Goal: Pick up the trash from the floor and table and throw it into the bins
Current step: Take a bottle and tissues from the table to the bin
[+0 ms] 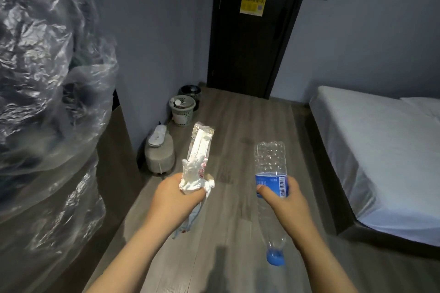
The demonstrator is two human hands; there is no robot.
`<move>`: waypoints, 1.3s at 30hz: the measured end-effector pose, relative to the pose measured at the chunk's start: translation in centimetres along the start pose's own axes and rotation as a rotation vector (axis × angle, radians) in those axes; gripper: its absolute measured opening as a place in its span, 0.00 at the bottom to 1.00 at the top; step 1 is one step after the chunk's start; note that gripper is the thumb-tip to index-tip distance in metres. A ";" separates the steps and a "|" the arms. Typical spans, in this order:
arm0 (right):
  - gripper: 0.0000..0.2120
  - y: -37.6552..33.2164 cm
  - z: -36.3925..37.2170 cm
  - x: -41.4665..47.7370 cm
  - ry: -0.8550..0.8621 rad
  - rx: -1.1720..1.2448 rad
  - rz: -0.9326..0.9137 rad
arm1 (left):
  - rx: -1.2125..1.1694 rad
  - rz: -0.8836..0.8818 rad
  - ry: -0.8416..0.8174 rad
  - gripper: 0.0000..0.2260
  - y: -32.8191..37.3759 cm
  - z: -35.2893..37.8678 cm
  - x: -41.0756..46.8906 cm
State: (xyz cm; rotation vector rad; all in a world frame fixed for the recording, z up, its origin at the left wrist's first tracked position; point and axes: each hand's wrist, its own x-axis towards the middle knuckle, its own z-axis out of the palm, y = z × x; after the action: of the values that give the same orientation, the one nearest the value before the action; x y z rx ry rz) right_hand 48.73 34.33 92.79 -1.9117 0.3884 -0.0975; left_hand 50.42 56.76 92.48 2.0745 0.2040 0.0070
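crinkled clear plastic sheet point(47, 66) fills the left side. the left hand point(176, 200) is clamped around a wad of white tissue point(191, 179) and a long clear packet point(201, 140). the packet's long axis runs near to far, its far end tipped up and slightly right, its near end hanging below the fist. beyond it, far along the left wall, stand a pale bin point(182, 112) and a dark bin point(190, 93), both well apart from the hands. the right hand point(283, 200) is wrapped around an empty bottle point(270, 164) at its blue label, base pointing far, blue cap point(276, 259) pointing near and down. this looks like the carry step: trash is in hand, not yet binned. next calls for walking to the bins, holding each load over an opening, then letting go.
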 end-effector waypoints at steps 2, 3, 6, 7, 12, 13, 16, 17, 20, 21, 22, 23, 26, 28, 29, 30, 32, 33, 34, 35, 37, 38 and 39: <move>0.19 -0.5 0.7 3.1 -0.015 -0.001 0.005 | -0.012 -0.012 -0.002 0.06 0.6 0.5 3.3; 0.20 -0.7 1.0 4.7 -0.017 0.001 0.006 | -0.009 -0.019 -0.006 0.05 0.9 0.9 4.8; 0.22 -1.1 1.7 10.2 -0.019 0.032 0.025 | 0.010 -0.053 -0.021 0.07 1.8 2.4 9.6; 0.23 -1.2 1.9 12.3 -0.021 0.042 0.027 | 0.019 -0.062 -0.014 0.07 2.1 3.0 11.4; 0.25 -2.2 2.3 24.0 -0.046 0.081 0.022 | 0.046 -0.073 0.064 0.07 4.3 6.4 20.7; 0.25 -2.6 2.2 26.4 -0.049 0.082 0.018 | 0.062 -0.074 0.073 0.08 5.0 7.1 22.5; 0.25 -4.1 1.9 33.1 -0.080 0.078 0.001 | 0.056 -0.101 0.107 0.08 7.4 9.0 27.6; 0.25 -4.6 1.8 35.4 -0.098 0.073 -0.005 | 0.039 -0.114 0.120 0.07 8.1 9.6 29.2; 0.25 -5.9 1.9 41.1 -0.148 0.059 -0.026 | 0.022 -0.119 0.150 0.07 9.8 11.2 33.7; 0.24 -6.2 2.1 42.6 -0.160 0.060 -0.032 | 0.019 -0.118 0.154 0.07 10.1 11.6 35.0; 0.22 -6.5 2.4 44.1 -0.173 0.068 -0.035 | 0.018 -0.117 0.158 0.07 10.3 11.9 36.4; 0.20 -6.6 2.7 45.6 -0.189 0.081 -0.033 | 0.019 -0.116 0.164 0.06 10.6 12.3 37.8; 0.16 -7.0 4.1 49.9 -0.228 0.088 -0.025 | -0.009 -0.130 0.179 0.05 10.3 13.2 42.7; 0.14 -7.3 5.3 53.2 -0.228 0.090 -0.022 | -0.017 -0.135 0.180 0.04 10.0 13.5 46.2; 0.14 -7.5 6.0 54.9 -0.225 0.087 -0.024 | -0.017 -0.131 0.177 0.04 10.0 13.5 48.1; 0.13 -8.0 6.7 56.7 -0.222 0.084 -0.025 | -0.018 -0.129 0.174 0.04 9.9 13.5 50.1; 0.11 -9.3 8.4 60.3 -0.207 0.073 -0.017 | -0.032 -0.148 0.173 0.03 9.9 13.1 54.2; 0.10 -10.0 9.3 62.1 -0.201 0.057 -0.019 | -0.051 -0.162 0.179 0.04 10.1 12.8 56.4; 0.09 -10.6 10.2 63.9 -0.201 0.038 -0.024 | -0.067 -0.166 0.185 0.08 10.1 12.4 58.5; 0.09 -11.3 11.2 65.7 -0.205 0.021 -0.036 | -0.074 -0.173 0.182 0.12 10.3 12.1 60.6; 0.10 -12.6 13.0 69.1 -0.210 -0.006 -0.041 | -0.067 -0.199 0.162 0.13 10.4 11.3 64.7; 0.10 -13.1 13.8 70.7 -0.214 -0.006 -0.038 | -0.061 -0.211 0.155 0.11 10.2 11.0 66.8; 0.11 -13.5 14.7 72.3 -0.219 0.004 -0.037 | -0.059 -0.218 0.154 0.10 10.1 10.8 68.7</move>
State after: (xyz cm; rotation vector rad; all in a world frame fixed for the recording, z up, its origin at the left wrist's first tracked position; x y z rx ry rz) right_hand 123.53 29.06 91.32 -1.9026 0.2057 0.0861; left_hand 120.50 52.77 90.39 1.9848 0.5173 0.0401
